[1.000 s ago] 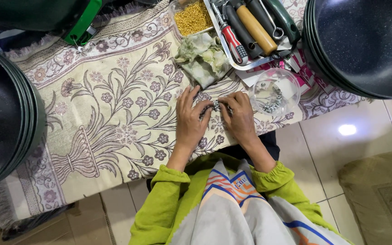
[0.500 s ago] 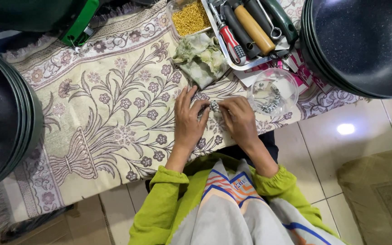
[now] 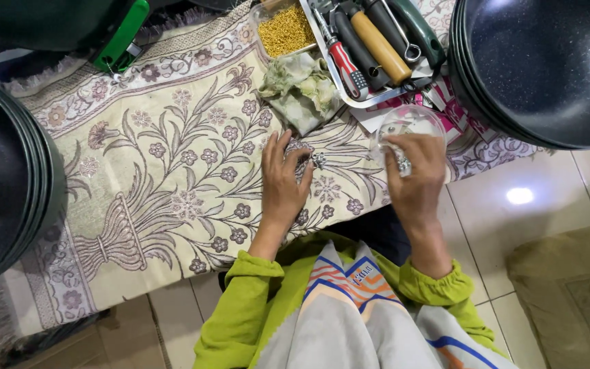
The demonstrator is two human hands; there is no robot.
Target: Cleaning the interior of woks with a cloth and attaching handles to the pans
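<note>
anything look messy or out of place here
Mostly tidy. A crumpled green cloth lies bunched on the mat beside the tool tray, and papers poke out from under that tray.
</note>
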